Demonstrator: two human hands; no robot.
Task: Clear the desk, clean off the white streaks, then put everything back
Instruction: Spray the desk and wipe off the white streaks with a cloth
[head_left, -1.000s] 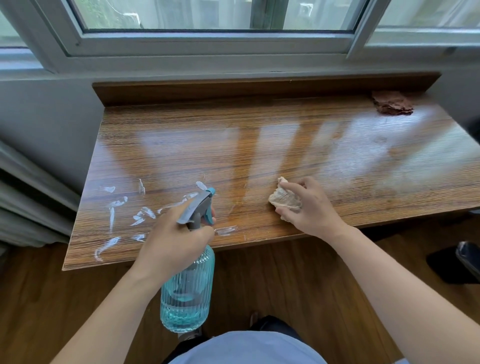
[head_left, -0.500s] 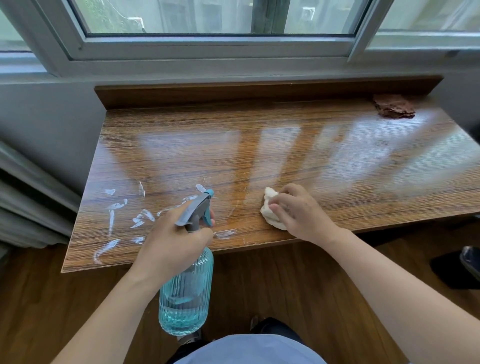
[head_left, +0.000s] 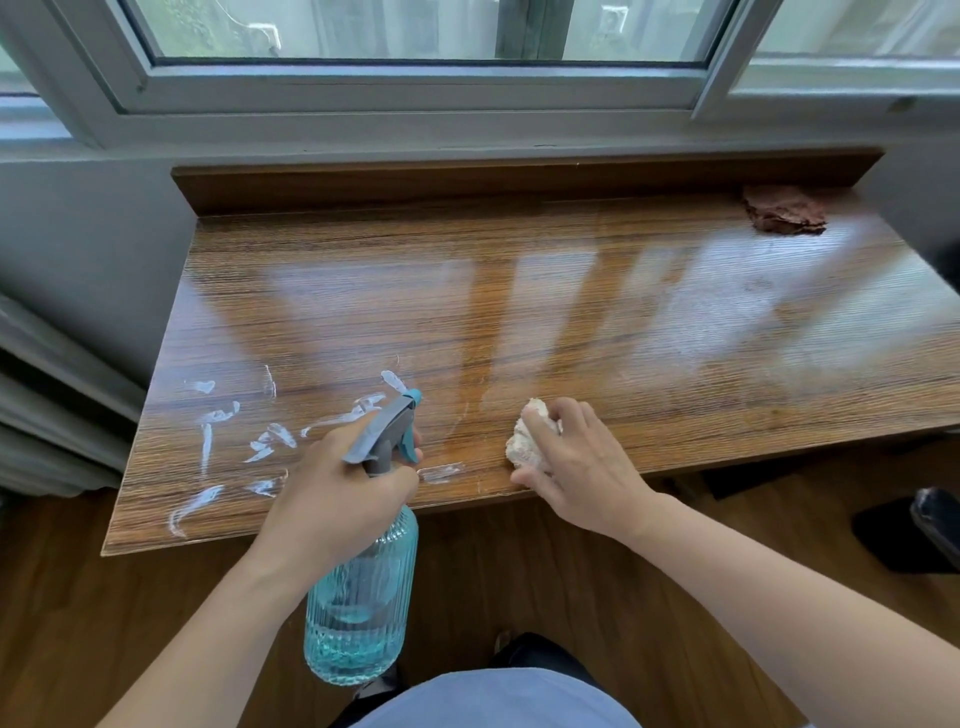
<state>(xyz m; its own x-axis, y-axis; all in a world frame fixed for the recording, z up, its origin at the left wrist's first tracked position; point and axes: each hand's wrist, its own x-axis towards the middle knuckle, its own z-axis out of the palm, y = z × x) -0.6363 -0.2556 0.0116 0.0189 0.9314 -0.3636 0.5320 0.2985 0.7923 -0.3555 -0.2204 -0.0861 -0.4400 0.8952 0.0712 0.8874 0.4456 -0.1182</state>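
Gripping: left hand (head_left: 332, 488) curled round the neck of the ribbed blue spray bottle (head_left: 358, 597), held off the desk's front edge.
Right hand (head_left: 576, 462): fingers bunched on a cream cloth (head_left: 527, 441), pressed to the wooden desk (head_left: 519, 291).
White streaks (head_left: 234, 441): front-left area.
Brown rag (head_left: 784, 209): far right corner.

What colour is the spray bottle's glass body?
The spray bottle is pale blue-green ribbed glass, with a grey and teal trigger head, seen in the head view.
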